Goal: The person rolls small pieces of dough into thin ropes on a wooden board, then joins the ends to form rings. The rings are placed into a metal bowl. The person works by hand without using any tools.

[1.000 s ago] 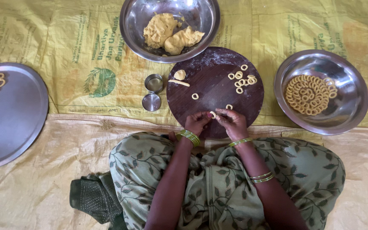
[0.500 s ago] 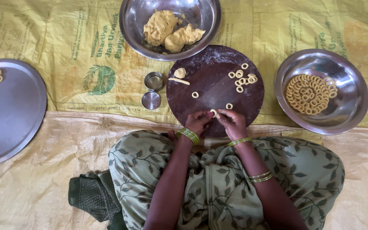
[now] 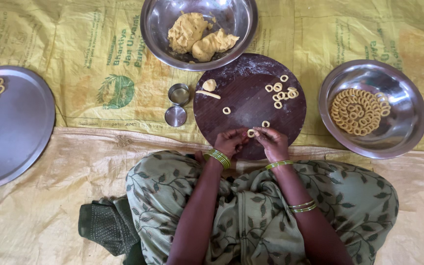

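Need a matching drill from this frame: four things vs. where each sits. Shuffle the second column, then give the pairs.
Things:
1. dough lumps
2. stacked rings
3. small tin and lid
4. ring being shaped

Places:
A. between the fingertips of left hand and right hand
B. on the sack, left of the round board
C. top steel bowl
D. right steel bowl

Pairs: 1-C, 2-D, 3-B, 4-A

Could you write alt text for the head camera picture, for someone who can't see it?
A seated person's left hand and right hand pinch a small dough ring over a round dark board dotted with finished rings. Around it lie a steel bowl of dough, a bowl of rings and a flat plate.
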